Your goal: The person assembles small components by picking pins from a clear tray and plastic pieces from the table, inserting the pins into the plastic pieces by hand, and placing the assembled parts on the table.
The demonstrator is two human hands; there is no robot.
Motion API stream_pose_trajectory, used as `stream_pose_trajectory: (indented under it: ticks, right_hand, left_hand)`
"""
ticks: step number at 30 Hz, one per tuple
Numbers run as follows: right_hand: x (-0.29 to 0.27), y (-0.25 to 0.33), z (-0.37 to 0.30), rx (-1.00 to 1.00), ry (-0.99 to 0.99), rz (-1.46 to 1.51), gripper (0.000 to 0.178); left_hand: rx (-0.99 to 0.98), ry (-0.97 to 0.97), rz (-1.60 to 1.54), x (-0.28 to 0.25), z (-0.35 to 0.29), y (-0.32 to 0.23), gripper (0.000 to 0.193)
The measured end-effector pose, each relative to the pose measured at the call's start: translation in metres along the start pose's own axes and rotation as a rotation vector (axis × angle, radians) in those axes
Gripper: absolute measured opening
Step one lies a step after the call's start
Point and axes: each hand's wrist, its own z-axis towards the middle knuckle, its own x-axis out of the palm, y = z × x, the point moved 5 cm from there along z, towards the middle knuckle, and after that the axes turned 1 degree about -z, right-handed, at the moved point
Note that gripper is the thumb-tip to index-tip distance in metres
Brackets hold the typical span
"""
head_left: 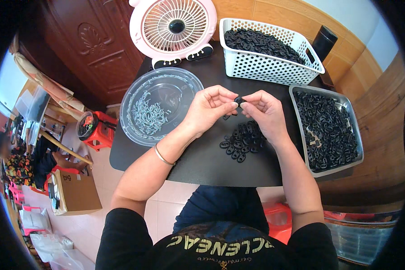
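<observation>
Dark table (pixel 198 168), loose black parts (pixel 244 140) heaped just below the fingers, likely for short reach. Left hand (pixel 209 107) and right hand (pixel 266 112) pinch one black piece (pixel 239 100) between nearly closed fingertips, probably for two-sided control.

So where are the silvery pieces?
In the head view, the silvery pieces lie in the clear round tray, left of the left hand, near the fan.

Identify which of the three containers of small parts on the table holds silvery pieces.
The round, clear plastic tray, left of the left hand. It alone is round; the white basket and rectangular grey tray hold black pieces.
</observation>
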Motion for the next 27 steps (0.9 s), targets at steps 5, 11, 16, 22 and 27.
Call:
stream_pose_trajectory:
  ticks: [5, 11, 16, 22, 27]
  right_hand:
    - [0.0, -0.002, 0.0, 0.006, 0.011, 0.054, 0.009]
    - [0.004, 0.0, 0.001, -0.002, 0.014, 0.069, 0.013]
    - [0.008, 0.005, -0.002, -0.099, 0.019, -0.071, 0.026]
    - [0.009, 0.006, -0.002, -0.207, 0.047, -0.242, 0.029]
    - [0.006, 0.0, -0.001, -0.193, 0.02, -0.198, 0.029]
  left_hand:
    - [0.008, 0.004, 0.008, 0.002, 0.0, -0.001, 0.013]
    - [-0.028, -0.001, -0.095, 0.0, 0.001, 0.003, 0.013]
    - [-0.149, 0.022, -0.266, -0.002, 0.001, 0.008, 0.014]
    - [-0.192, 0.032, -0.257, -0.004, 0.0, 0.01, 0.024]
    - [-0.215, 0.017, -0.257, -0.001, 0.0, 0.009, 0.025]
